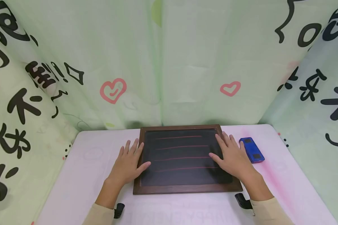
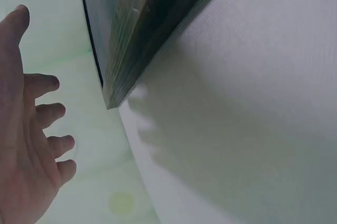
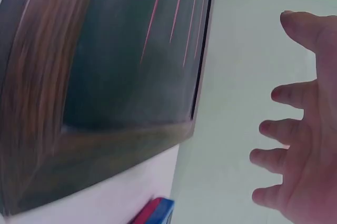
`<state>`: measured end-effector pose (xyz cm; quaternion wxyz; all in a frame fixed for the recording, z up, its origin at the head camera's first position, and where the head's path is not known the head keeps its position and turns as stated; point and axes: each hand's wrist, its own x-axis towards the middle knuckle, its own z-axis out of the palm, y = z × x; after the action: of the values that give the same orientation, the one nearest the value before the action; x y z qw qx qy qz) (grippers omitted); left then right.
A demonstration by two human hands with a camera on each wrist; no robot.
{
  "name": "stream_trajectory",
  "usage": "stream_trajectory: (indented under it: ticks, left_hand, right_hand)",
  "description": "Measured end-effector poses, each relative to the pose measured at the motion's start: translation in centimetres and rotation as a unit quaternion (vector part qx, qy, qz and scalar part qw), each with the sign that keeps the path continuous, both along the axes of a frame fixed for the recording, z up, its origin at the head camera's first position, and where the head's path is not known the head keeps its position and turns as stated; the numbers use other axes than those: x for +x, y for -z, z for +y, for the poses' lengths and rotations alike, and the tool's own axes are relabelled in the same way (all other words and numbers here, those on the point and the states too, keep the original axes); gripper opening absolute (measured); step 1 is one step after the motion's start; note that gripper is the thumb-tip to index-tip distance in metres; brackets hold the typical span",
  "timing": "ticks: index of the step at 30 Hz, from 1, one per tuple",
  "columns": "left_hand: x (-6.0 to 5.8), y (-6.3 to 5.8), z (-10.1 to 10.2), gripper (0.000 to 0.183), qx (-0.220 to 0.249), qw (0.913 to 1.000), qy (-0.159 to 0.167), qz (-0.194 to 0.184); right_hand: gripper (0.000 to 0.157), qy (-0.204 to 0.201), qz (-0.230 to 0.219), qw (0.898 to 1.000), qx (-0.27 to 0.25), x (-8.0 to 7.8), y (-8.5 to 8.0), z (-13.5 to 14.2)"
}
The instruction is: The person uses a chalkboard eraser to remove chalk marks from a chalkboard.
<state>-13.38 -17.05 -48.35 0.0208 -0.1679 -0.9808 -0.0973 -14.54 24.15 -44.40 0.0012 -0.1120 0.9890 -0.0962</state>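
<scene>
A small blackboard [image 1: 186, 178] in a brown wooden frame lies flat on the table, several thin red lines drawn across it. My left hand [image 1: 127, 165] hovers over its left edge, palm down, fingers straight and spread. Over the right edge hovers my right hand [image 1: 234, 157], its fingers likewise spread. In the wrist views, the left hand [image 2: 23, 134] and right hand [image 3: 308, 145] appear raised clear of the board, holding nothing. Just right of the right hand lies a blue block [image 1: 252, 148] with dark squares on top, like a board eraser; its red underside shows in the right wrist view.
The white table [image 1: 98, 153] extends on both sides of the board, with a pink smear [image 1: 279, 184] on its right. Pale green curtains [image 1: 186, 62] with black characters and red hearts hang behind and at both sides.
</scene>
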Motion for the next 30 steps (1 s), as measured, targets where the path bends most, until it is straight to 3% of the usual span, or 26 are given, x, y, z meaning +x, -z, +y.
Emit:
stream_trajectory:
  ticks: [11,23,30]
  left_hand:
    - [-0.6,0.5,-0.7,0.086,-0.006,0.9998,0.017,-0.004]
    - [-0.8,1.5,-1.3,0.082,-0.015,0.9992,0.032,-0.016]
    - [-0.9,2.0,-1.8,0.080,-0.008,0.9986,0.046,-0.024]
  right_hand:
    - [0.081,0.005,0.011,1.000,-0.002,-0.3,-0.4,3.6]
    - [0.074,0.017,0.051,0.998,-0.031,-0.8,1.3,8.0]
    - [0.077,0.036,0.019,0.998,-0.041,-1.3,2.2,10.0]
